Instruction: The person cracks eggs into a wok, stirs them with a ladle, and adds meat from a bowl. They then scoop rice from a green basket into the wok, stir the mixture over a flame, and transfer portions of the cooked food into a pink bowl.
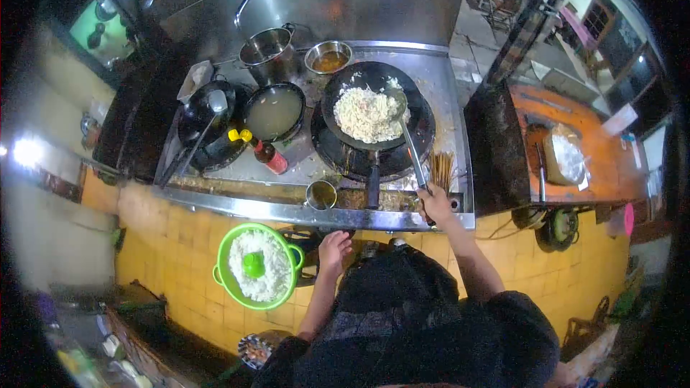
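My right hand (435, 205) is closed round the handle of a long metal ladle (415, 154), whose head rests in the rice at the wok's right side. The black wok (345, 136) sits on the stove and holds a heap of pale fried rice (366, 113). Its black handle (373, 183) points toward me, with no hand on it. My left hand (336, 248) is held in front of the stove edge, fingers slightly bent and apart, with nothing in it. To its left is a green basket (295, 273) of white rice (262, 280) with a green cup (253, 264) in it.
Behind stand a tall pot (267, 54) and a steel bowl (329, 59) of orange liquid. Left are a pan of cloudy liquid (274, 111), a red-labelled bottle (272, 159) and a second wok (208, 122). A small cup (320, 195) sits at the front edge. An orange table (604, 179) stands right.
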